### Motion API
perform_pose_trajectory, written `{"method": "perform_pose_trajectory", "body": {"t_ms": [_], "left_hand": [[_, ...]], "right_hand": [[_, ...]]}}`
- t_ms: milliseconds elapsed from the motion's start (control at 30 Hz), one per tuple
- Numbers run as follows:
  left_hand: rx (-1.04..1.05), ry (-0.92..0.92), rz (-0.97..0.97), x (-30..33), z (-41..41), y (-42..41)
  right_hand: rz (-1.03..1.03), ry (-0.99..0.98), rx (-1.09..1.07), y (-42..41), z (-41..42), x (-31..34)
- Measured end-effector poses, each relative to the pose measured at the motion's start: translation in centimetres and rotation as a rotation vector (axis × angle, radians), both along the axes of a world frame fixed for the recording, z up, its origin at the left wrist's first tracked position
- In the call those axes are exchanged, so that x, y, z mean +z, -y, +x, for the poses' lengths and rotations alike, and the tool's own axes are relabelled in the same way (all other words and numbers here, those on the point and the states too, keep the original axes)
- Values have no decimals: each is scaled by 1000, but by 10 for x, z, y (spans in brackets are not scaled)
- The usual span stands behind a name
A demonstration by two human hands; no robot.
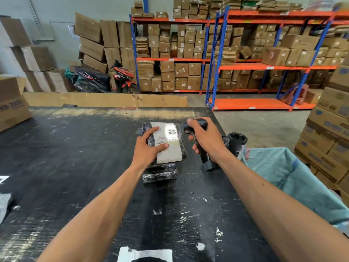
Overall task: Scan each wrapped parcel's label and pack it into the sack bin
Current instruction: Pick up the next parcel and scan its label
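Note:
A parcel (pixel 180 146) wrapped in black film with a white label (pixel 171 148) facing up lies on the black table (pixel 75 157). My left hand (pixel 147 146) grips its left side, thumb on the label. Under it sits a second black-wrapped parcel (pixel 160 174). My right hand (pixel 205 140) holds a black handheld scanner (pixel 204 159), its head (pixel 184 127) pointed at the label's barcode (pixel 171 132). The teal sack bin (pixel 294 178) stands at the table's right edge, just right of my right forearm.
A black scanner stand (pixel 237 141) sits at the table's right edge. Cardboard boxes stack at left (pixel 13 106) and right (pixel 328 133). Orange-and-blue racks (pixel 217 59) full of cartons line the back. A motorbike (pixel 122 78) is parked behind the table.

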State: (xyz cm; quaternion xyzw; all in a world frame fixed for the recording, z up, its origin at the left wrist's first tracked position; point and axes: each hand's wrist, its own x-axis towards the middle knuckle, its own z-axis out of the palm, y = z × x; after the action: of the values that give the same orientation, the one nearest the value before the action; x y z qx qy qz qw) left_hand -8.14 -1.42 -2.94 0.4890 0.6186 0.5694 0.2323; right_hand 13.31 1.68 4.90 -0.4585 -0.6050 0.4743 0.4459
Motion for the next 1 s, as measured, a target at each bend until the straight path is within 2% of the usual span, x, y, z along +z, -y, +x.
{"method": "perform_pose_trajectory", "body": {"t_ms": [1000], "left_hand": [[-16, -2, 30, 2, 18, 6]], "right_hand": [[11, 3, -18, 9, 5, -6]]}}
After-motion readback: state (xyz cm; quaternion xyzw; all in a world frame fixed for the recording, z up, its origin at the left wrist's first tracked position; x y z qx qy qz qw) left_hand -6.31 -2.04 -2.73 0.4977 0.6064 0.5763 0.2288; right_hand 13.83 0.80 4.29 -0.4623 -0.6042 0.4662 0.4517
